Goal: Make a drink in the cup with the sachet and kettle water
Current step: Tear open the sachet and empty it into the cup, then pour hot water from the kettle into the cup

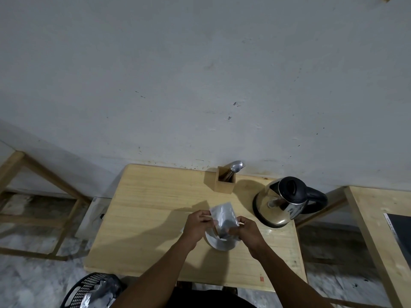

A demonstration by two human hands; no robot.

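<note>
Both hands, left hand and right hand, fingers clamped on silver sachet over white cup; long axis 11-to-5 o'clock, lower end dipping cupward; kettle at 2 o'clock.

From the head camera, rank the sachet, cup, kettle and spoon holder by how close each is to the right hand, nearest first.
1. Sachet: in the right hand's grip, shared with the left hand.
2. Cup: just below the sachet, between both hands.
3. Kettle: to the right and farther back on the table.
4. Spoon holder: at the table's back edge, by the wall.
</note>
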